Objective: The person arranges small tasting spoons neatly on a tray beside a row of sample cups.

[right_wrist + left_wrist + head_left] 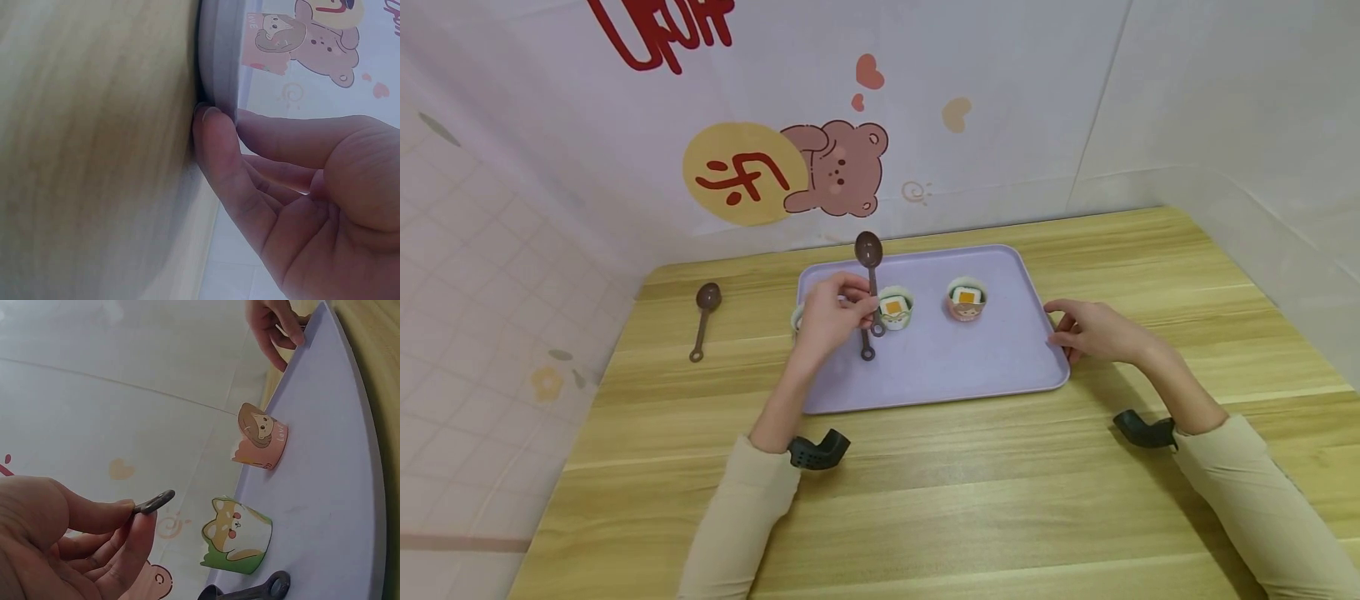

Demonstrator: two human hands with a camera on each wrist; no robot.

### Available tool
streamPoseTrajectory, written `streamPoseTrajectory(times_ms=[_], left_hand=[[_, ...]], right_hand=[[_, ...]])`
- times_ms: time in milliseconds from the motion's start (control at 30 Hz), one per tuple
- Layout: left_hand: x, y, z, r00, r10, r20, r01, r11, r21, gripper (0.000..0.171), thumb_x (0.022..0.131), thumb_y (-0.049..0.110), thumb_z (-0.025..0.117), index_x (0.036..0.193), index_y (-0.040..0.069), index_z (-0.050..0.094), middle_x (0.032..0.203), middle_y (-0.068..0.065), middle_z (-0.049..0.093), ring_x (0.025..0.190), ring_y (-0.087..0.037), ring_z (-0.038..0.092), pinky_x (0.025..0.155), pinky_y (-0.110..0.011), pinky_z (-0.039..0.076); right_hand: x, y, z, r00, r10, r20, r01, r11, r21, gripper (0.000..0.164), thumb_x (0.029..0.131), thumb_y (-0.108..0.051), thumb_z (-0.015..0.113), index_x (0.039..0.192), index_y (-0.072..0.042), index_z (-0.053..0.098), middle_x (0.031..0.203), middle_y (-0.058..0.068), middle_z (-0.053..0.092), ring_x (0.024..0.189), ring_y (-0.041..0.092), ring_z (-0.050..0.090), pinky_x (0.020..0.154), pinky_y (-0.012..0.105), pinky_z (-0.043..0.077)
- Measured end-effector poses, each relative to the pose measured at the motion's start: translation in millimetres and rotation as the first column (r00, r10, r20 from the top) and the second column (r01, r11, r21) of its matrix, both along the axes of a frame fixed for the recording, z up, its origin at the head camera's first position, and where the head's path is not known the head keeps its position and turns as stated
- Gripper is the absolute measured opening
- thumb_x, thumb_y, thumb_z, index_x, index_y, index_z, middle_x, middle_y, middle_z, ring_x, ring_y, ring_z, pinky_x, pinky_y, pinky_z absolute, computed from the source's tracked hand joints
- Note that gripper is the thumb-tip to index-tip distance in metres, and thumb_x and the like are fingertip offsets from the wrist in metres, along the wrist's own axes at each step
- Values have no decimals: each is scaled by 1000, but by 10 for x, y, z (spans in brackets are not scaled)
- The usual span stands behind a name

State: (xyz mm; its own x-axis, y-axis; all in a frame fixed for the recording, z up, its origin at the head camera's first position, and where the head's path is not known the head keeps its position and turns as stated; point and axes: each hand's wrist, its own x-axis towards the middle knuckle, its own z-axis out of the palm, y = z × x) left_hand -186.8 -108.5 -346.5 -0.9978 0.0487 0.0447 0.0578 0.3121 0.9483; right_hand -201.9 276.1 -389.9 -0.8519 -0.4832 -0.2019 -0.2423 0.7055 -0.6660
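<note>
Left hand (835, 313) pinches spoon (868, 250) by handle, bowl left free, above tray (947, 364) near dog cup (244, 540). Right hand (1096, 332) pinches tray's rim, probably steadying it; far-side contact hidden.

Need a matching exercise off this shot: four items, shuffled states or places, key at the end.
1. Left hand
2. Right hand
3. Pink cup
4. Leftmost spoon in the head view

A. Standing on the tray
B. Gripping the tray's edge
C. Lying on the wooden table
D. Holding another brown spoon

Pairs: 1-D, 2-B, 3-A, 4-C
</note>
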Motion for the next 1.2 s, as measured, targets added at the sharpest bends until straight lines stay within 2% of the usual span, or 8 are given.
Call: streamPoseTrajectory(times_ms=[100,267,367,567,867,1200], left_hand=[[1,34,-16,1000,-1,-10,1,1000,13,19,91,-6,70,107,-11,63,89,-16,64,60,-10,63,62,-26,59],[-5,95,-26,1000,3,-1,-3,1000,10,20,92,-3,70,109,-10,63,90,-17,66,61,-12,64,69,-40,62],[-14,129,-36,1000,2,-2,-2,1000,8,20,93,-2,69,110,-9,63,90,-16,66,61,-12,64,70,-43,62],[-21,182,-73,1000,-9,-7,9,1000,3,19,94,-2,68,110,-9,63,90,-16,67,61,-11,64,69,-43,62],[-38,282,-123,1000,-6,-4,6,1000,23,18,94,-2,68,110,-9,64,92,-16,67,60,-11,64,59,-26,59],[-56,390,-185,999,14,-39,-14,1000,17,18,90,-1,73,106,-7,66,86,-14,68,56,-10,64,58,-30,60]], right_hand=[[2,-3,2,1000,-1,2,1,1000,-3,52,97,1,64,138,19,38,90,15,66,68,23,67,59,34,59],[6,-8,8,1000,-3,0,3,1000,-2,51,97,1,64,138,19,38,90,15,66,67,23,67,59,34,59],[7,-10,12,1000,-2,-2,2,1000,0,51,97,1,64,138,20,38,90,16,66,68,23,67,59,34,59],[1,-8,13,1000,-5,1,5,1000,10,51,97,0,63,138,19,38,91,17,66,68,23,68,60,36,59],[-6,3,-7,1000,2,-10,-2,1000,12,51,97,0,64,138,19,39,90,15,67,66,22,67,59,33,59],[1,-10,-10,1000,1,-2,-1,1000,-16,50,97,3,62,138,18,39,90,15,69,67,22,68,60,33,59]])
